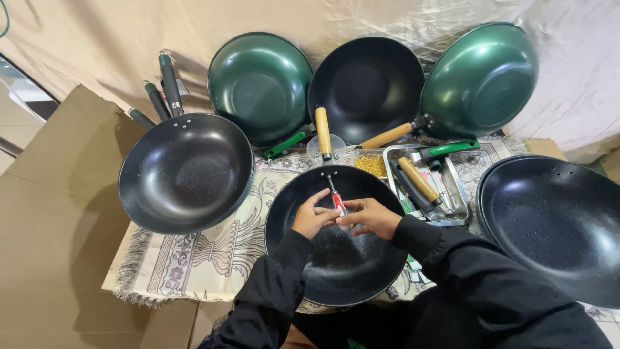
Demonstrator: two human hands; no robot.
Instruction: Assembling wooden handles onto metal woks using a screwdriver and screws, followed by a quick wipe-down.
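A makeshift floor workshop for assembling pans — handle-less woks (pixel 187 171) ringed around a patterned mat (pixel 206 249), loose handles in a metal tray (pixel 452 187), flattened cardboard (pixel 51 213), draped sheeting behind.

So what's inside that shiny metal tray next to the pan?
The metal tray holds a wooden handle, a green handle and dark handles. Whatever lies beneath those handles is covered.

Black wok (pixel 186 171) at left on patterned cloth (pixel 213 249). Back row leaning on draped sheet (pixel 97 39) — green wok (pixel 260 87), black wok (pixel 366 87), green wok (pixel 481 81). Metal tray (pixel 454 205) holds wooden handles (pixel 418 179) — yellow screws (pixel 370 165) beside it. Stacked black woks (pixel 555 226) at right. Cardboard (pixel 58 220) at left.
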